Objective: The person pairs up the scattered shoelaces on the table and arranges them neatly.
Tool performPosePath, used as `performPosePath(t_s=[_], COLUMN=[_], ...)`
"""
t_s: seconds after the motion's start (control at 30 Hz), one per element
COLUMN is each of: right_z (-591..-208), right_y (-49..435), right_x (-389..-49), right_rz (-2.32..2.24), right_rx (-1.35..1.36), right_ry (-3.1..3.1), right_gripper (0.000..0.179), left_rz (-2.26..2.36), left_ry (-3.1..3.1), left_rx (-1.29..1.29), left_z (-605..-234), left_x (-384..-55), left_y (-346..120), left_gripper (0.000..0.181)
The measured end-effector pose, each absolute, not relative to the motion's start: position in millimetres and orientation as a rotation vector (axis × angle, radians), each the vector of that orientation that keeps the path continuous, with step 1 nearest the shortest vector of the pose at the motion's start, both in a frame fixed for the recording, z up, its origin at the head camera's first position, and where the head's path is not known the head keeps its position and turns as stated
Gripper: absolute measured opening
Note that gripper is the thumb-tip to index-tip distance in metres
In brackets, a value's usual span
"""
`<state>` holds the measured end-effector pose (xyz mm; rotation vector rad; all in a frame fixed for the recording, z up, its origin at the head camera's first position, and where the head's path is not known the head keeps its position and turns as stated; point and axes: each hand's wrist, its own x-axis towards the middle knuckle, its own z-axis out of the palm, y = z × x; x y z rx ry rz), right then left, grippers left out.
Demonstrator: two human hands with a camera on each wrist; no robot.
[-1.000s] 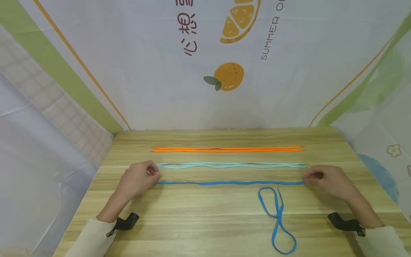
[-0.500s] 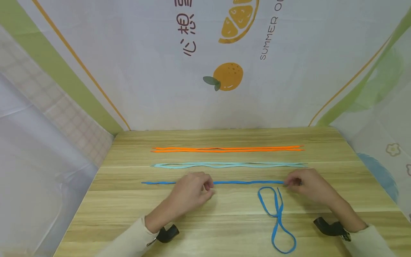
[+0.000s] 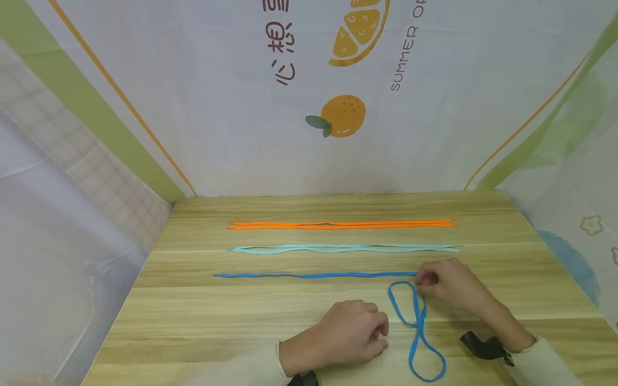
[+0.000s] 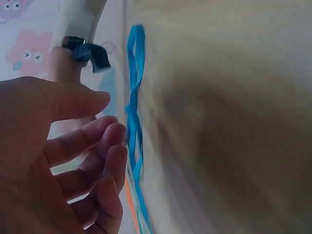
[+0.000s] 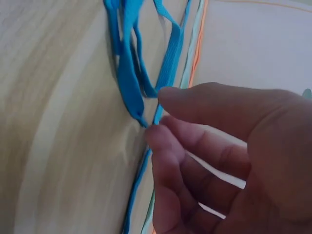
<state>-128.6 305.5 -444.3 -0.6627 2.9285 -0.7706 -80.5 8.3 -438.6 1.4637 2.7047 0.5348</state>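
Note:
A blue shoelace (image 3: 419, 325) lies in a loose figure-eight on the right part of the table, its crossing near the middle. My right hand (image 3: 449, 282) is at its far end, thumb and forefinger slightly parted; in the right wrist view the tip of the looped lace (image 5: 129, 87) reaches the forefinger. My left hand (image 3: 352, 332) is left of the loop, fingers loosely curled around nothing. Behind the loop stretches a straight blue shoelace (image 3: 333, 275), its right end hidden by the right hand.
Farther back run a pale teal shoelace pair (image 3: 240, 249) and an orange shoelace pair (image 3: 386, 222), both parallel to the straight blue one. The wooden table (image 3: 193, 327) ends at a printed cloth (image 3: 241, 134). Black wrist mounts (image 3: 483, 346) hang below the sleeves.
Both hands have left the ends of the straight blue shoelace. The left moved right and nearer the front; the right shifted left to the looped lace's end. The laces look unmoved.

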Motion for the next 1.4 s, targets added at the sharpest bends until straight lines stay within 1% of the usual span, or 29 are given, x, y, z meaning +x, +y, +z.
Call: performPosePath(t_s=[0.13,0.27,0.47,0.67,0.77,0.97,1.1,1.23,1.4], right_z=[-447.6,-448.8,-442.5,-433.3,-431.6,-436.1,-440.5,-442.4,-444.0], right_y=[301.1,298.0,287.9,267.3,258.6,250.5,255.5,273.2,300.3], right_x=[-126.7,-125.6,-123.8,-116.8,-113.7,-111.3,-111.1,-110.2,-105.2], right_rz=[-0.765,-0.794,-0.914,-1.154,-1.232,-1.300,-1.260,-1.138,-1.085], right_rx=[-0.618,-0.617,-0.676,-0.707,-0.750,-0.854,-0.851,-0.752,-0.746], right_ry=[2.959,2.946,2.867,2.640,2.561,2.503,2.517,2.592,2.643], right_gripper=[0.019,0.023,0.023,0.024,0.024,0.023,0.019,0.015,0.016], left_rz=[0.556,0.654,0.908,1.150,1.230,1.248,1.223,1.224,1.228], left_ry=[2.688,2.669,2.639,2.576,2.536,2.506,2.510,2.525,2.559], left_rx=[1.444,1.328,1.133,0.965,0.931,0.939,0.936,0.863,0.794], left_z=[-442.9,-445.2,-449.6,-453.7,-455.0,-458.1,-458.8,-460.6,-461.5], left_x=[-80.3,-87.4,-103.5,-113.9,-115.6,-117.4,-117.3,-116.6,-114.9], left_y=[16.5,17.3,15.6,16.2,16.0,15.1,8.3,-7.1,-30.8], left_gripper=[0.011,0.011,0.007,0.016,0.018,0.010,0.010,0.012,0.014])
